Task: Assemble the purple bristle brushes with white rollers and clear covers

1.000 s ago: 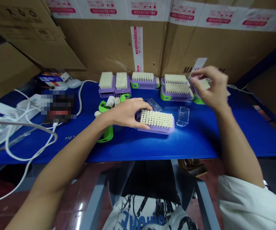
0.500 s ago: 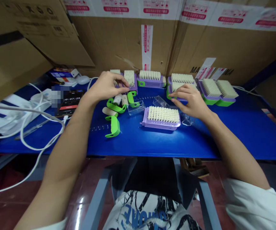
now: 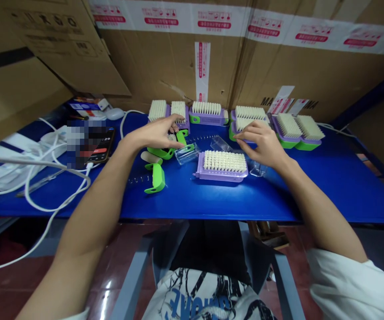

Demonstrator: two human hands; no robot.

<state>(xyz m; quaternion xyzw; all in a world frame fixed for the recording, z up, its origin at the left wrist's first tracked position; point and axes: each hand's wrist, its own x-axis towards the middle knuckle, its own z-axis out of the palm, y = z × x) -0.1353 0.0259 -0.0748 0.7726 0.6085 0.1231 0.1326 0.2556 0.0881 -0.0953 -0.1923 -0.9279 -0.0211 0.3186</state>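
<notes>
My left hand (image 3: 161, 132) is open, thumb and fingers apart, over green plastic clips (image 3: 182, 138) and partly hiding them. By its thumb lies a clear plastic cover (image 3: 187, 154). My right hand (image 3: 258, 140) hovers with thumb and forefinger tips together in a pinch; whether anything tiny is between them is too small to make out. Below and left of it rests a purple brush (image 3: 225, 166), cream bristles up. A second clear cover (image 3: 220, 143) lies between the hands, and a clear piece (image 3: 257, 169) sits under the right wrist.
Several finished-looking brushes (image 3: 207, 114) stand along the cardboard wall (image 3: 165, 62). At left are a green clip (image 3: 157, 178), a cream roller (image 3: 151, 157), a thin spring (image 3: 138, 179), a phone (image 3: 103, 144) and white cables (image 3: 58, 169) on the blue table (image 3: 185, 200).
My left hand has moved slightly right and down over the green clips, its thumb spreading away from the fingers. My right hand stays pinched in about the same place.
</notes>
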